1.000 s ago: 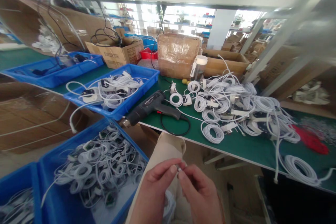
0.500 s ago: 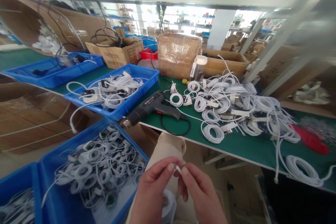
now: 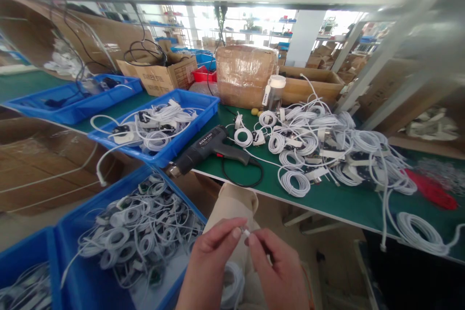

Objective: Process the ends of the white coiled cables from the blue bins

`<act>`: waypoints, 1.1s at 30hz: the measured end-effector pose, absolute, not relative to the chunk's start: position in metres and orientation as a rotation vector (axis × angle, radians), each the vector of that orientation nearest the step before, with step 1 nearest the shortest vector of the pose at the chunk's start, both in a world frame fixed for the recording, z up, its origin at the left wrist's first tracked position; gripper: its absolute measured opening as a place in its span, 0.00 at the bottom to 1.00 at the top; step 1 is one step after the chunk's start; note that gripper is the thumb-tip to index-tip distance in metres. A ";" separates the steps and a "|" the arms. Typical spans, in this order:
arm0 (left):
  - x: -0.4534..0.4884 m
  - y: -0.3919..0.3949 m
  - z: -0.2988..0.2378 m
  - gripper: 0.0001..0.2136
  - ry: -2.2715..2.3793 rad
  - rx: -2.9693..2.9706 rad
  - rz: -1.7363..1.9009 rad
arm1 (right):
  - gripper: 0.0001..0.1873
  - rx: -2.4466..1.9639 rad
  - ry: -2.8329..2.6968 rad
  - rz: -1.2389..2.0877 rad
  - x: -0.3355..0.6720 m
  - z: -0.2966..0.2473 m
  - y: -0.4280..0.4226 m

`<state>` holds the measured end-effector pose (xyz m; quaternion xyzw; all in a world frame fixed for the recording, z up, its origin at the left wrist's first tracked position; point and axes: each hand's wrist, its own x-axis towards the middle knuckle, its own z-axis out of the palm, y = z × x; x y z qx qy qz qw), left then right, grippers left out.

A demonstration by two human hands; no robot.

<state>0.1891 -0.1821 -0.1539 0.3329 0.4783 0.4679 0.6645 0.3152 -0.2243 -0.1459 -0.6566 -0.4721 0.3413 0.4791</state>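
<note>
While the deep blue plastic bin (image 3: 72,223) at the lower left holds a heap of greyish-white cable coils (image 3: 134,232), and the shallow blue plastic tray (image 3: 198,127) on the green-topped table (image 3: 348,203) carries more white cables, the handling goes on over the lap. Right of the tray lies a black heat gun (image 3: 203,147), its metal nozzle reaching past the table's front edge. Below it is the left hand (image 3: 214,256), thumb and forefinger closed in a pinch at one end of a small white slender piece (image 3: 247,233); the right hand (image 3: 272,261) pinches the other end, its remaining fingers curled under. The piece sits between the two sets of fingertips, above the beige-clad leg (image 3: 232,208), and a white cable coil (image 3: 236,283) shows between the wrists; whether the two are joined cannot be told. To handle it well, both pinches should probably stay close to the join and in one line, with light, even pressure and steady wrists, since a sideways twist could bend something so thin; leaving slack in any attached cable would also help. Further right, a tangled pile of white cables (image 3: 319,135) covers the table, beside a flat red object (image 3: 432,189).
</note>
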 end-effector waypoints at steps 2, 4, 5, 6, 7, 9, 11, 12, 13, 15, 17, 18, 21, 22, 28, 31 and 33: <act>0.189 -0.182 -0.153 0.10 1.067 0.730 1.066 | 0.18 -1.619 -1.182 0.779 0.316 -0.146 -0.224; 0.190 -0.182 -0.151 0.10 1.069 0.745 1.068 | 0.18 -1.628 -1.198 0.763 0.317 -0.146 -0.224; 0.189 -0.181 -0.150 0.10 1.071 0.767 1.066 | 0.18 -1.628 -1.203 0.771 0.317 -0.146 -0.224; 0.189 -0.180 -0.149 0.09 1.072 0.791 1.067 | 0.18 -1.627 -1.200 0.790 0.317 -0.146 -0.224; 0.189 -0.180 -0.149 0.09 1.070 0.814 1.066 | 0.17 -1.625 -1.191 0.821 0.317 -0.146 -0.224; 0.188 -0.179 -0.147 0.09 1.052 0.842 1.064 | 0.17 -1.617 -1.146 0.899 0.317 -0.147 -0.224; 0.188 -0.179 -0.147 0.08 1.037 0.850 1.057 | 0.18 -1.601 -1.082 0.971 0.317 -0.149 -0.223; 0.188 -0.179 -0.146 0.08 1.036 0.855 1.055 | 0.18 -1.587 -1.052 1.004 0.318 -0.150 -0.223; 0.187 -0.180 -0.146 0.08 1.038 0.863 1.047 | 0.18 -1.570 -1.029 1.038 0.318 -0.152 -0.222; 0.187 -0.180 -0.146 0.07 1.044 0.878 1.028 | 0.18 -1.539 -0.988 1.108 0.319 -0.155 -0.221; 0.187 -0.180 -0.147 0.08 1.043 0.884 1.013 | 0.18 -1.521 -0.953 1.161 0.320 -0.159 -0.220; 0.187 -0.180 -0.147 0.08 1.043 0.884 1.007 | 0.18 -1.519 -0.940 1.176 0.320 -0.160 -0.219; 0.186 -0.180 -0.148 0.08 1.049 0.887 1.006 | 0.19 -1.521 -0.958 1.154 0.320 -0.161 -0.219; 0.186 -0.180 -0.148 0.08 1.051 0.893 1.002 | 0.19 -1.518 -0.983 1.134 0.320 -0.160 -0.219; 0.185 -0.180 -0.149 0.08 1.040 0.893 0.987 | 0.17 -1.499 -1.015 1.092 0.320 -0.150 -0.219; 0.186 -0.181 -0.149 0.07 1.032 0.878 0.984 | 0.17 -1.481 -0.943 1.156 0.320 -0.148 -0.218; 0.185 -0.181 -0.149 0.07 1.028 0.890 0.990 | 0.17 -1.473 -0.900 1.196 0.319 -0.151 -0.218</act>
